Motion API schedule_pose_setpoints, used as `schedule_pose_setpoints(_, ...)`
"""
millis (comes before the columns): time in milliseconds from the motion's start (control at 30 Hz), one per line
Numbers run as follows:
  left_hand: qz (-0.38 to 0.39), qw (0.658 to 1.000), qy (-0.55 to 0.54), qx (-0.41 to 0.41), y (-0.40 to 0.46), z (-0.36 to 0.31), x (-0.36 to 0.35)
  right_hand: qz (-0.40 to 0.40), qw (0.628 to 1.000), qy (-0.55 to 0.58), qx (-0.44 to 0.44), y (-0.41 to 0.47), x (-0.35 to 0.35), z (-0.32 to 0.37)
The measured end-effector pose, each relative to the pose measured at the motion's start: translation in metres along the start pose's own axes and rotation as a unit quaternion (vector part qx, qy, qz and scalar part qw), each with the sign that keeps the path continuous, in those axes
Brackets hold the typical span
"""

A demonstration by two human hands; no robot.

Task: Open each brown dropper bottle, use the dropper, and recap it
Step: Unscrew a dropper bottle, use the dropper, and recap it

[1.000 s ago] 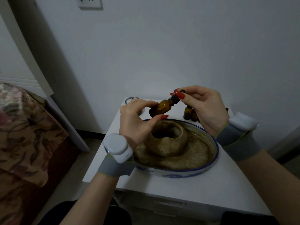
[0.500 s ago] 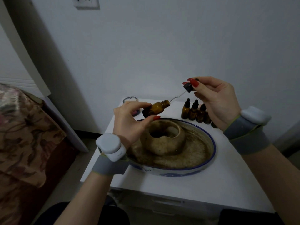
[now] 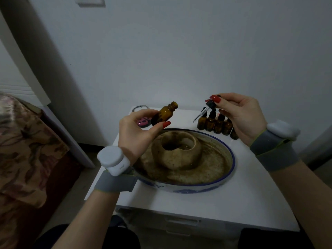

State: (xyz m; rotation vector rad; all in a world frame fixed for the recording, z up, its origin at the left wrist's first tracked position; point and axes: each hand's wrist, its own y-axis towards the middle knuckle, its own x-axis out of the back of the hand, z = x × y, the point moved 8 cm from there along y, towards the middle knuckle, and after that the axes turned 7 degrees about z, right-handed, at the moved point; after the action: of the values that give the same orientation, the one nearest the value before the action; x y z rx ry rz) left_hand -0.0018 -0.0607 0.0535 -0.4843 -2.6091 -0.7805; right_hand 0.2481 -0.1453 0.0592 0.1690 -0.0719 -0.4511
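Where wall (image 3: pixel 179 51) meets floor: white table (image 3: pixel 197 203) w/ blue-rimmed dish (image 3: pixel 231 155).

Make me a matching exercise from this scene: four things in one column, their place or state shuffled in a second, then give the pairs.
1. open brown bottle
2. dropper
3. capped bottles
4. blue-rimmed dish

A. standing in a row at the back of the table
B. pinched in the right hand, out of its bottle
C. tilted in the left hand
D. resting on the table, holding a brown ring-shaped piece

Pairs: 1-C, 2-B, 3-A, 4-D
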Motion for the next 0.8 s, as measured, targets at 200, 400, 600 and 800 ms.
schedule_pose_setpoints(200, -0.022, 0.999, -0.042, -0.012, 0.0013, -0.0071, 0.0014, -0.002, 0.999, -0.034, -0.024, -0.0048, 0.0034, -0.0077)
schedule_pose_setpoints(400, -0.018, 0.999, -0.050, -0.010, 0.0030, -0.0067, -0.0006, 0.005, 0.997, -0.070, -0.035, -0.0068, 0.0016, -0.0081)
schedule_pose_setpoints(600, -0.017, 0.999, -0.037, -0.011, 0.0033, -0.0058, -0.0008, 0.024, 0.995, -0.088, -0.033, -0.0082, -0.0009, -0.0084)
schedule_pose_setpoints(800, -0.020, 0.999, -0.030, -0.016, 0.0044, -0.0068, -0.0010, 0.033, 0.996, -0.080, -0.026, -0.0089, -0.0021, -0.0069)
